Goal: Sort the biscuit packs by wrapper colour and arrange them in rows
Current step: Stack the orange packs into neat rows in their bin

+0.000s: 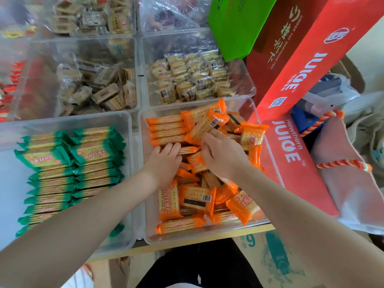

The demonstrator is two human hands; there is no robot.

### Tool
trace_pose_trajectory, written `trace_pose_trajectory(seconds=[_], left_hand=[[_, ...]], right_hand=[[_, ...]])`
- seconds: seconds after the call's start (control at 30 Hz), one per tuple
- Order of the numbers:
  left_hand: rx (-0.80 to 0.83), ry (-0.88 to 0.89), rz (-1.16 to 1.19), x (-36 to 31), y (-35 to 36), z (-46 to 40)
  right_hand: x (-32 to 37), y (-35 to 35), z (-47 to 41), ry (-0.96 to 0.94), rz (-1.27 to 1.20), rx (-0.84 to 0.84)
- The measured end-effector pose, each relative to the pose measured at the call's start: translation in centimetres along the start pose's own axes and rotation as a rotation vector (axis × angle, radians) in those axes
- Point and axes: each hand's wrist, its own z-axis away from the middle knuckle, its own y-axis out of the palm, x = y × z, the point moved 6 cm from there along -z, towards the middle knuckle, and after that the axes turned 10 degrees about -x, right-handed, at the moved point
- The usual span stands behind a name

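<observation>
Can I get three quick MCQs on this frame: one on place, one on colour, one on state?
1. Where are both hands?
A. in the bin of orange packs
B. in the bin of green packs
C. on the red juice box

2. What colour are the wrappers in the near bin on the person's left?
A. green
B. blue
C. purple

3. How do the orange packs lie?
A. all in neat rows
B. a short row at the far left, the rest in a loose heap
C. all stacked outside the bin

Key:
1 A, the left hand and right hand rest among the orange packs.
2 A, the green packs fill it.
3 B, the row is tidy while the other packs are jumbled.
</observation>
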Motion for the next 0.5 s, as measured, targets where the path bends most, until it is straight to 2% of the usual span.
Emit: trace_pose_trajectory(seconds=[0.07, 0.13, 0.23, 0.33, 0.5], left_hand=[[0.125, -0.04, 0.064, 0.5, 0.3, -0.4], [0.17, -0.062, 0.131, 0.6, 0.1, -0.7], [0.186, -0.069, 0.23, 0.9, -0.1, -0.5], [0.172, -0.089, 0.167, 1.1, -0.8, -0.4], [0.082, -0.211, 0.093, 0.6, -1.4, -0.6]], right_hand=[[-0.6, 1.4, 0.1, -0.079, 0.282, 0.204], [-0.7, 2.5, 0.3, -0.186, 0.472, 0.359], [-0.3, 3.5, 0.7, -0.222, 0.625, 0.439], [-0.2, 3.5, 0.7, -0.158, 0.705, 0.438], [-1.3, 1.0, 0.7, -0.072, 0.688, 0.285]])
